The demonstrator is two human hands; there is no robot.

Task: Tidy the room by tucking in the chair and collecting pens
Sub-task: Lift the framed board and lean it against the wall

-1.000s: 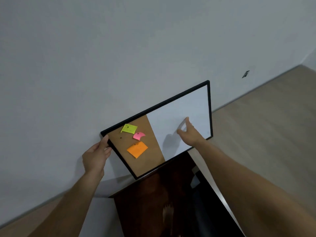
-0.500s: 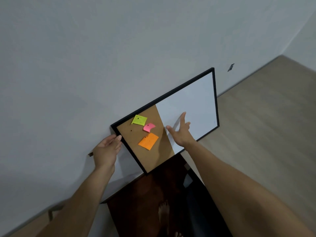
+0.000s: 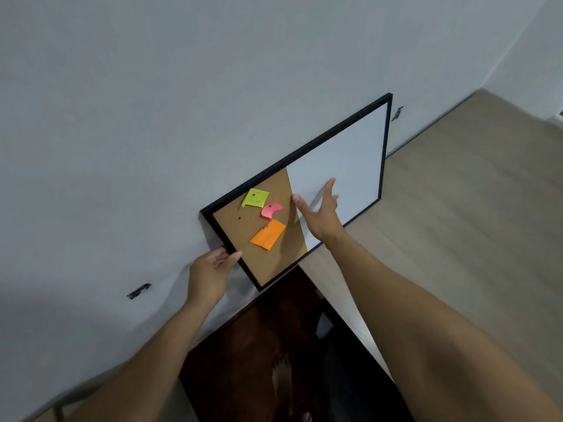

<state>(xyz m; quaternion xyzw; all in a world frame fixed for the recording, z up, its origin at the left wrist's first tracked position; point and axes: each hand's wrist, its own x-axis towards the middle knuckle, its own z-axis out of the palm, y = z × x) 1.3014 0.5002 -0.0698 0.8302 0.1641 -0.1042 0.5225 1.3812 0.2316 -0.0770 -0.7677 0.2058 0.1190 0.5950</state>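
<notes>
A black-framed board [image 3: 344, 166], half cork and half whiteboard, leans tilted against the grey wall. Green [image 3: 256, 197], pink [image 3: 270, 210] and orange [image 3: 268, 234] sticky notes are pinned to the cork half. My left hand [image 3: 210, 269] grips the board's left frame edge near its lower corner. My right hand [image 3: 320, 211] is open with fingers spread, held in front of the board's middle; whether it touches the board is unclear. No chair or pens are visible.
A dark glossy tabletop [image 3: 259, 345] lies below the board and mirrors a bare foot. Two dark marks [image 3: 138, 290] [image 3: 397, 112] show on the wall. Light wooden floor [image 3: 472, 223] stretches to the right.
The board has shifted right and upward in view. My left hand slid down its left edge toward the lower corner. My right hand came off the whiteboard face and spread open.
</notes>
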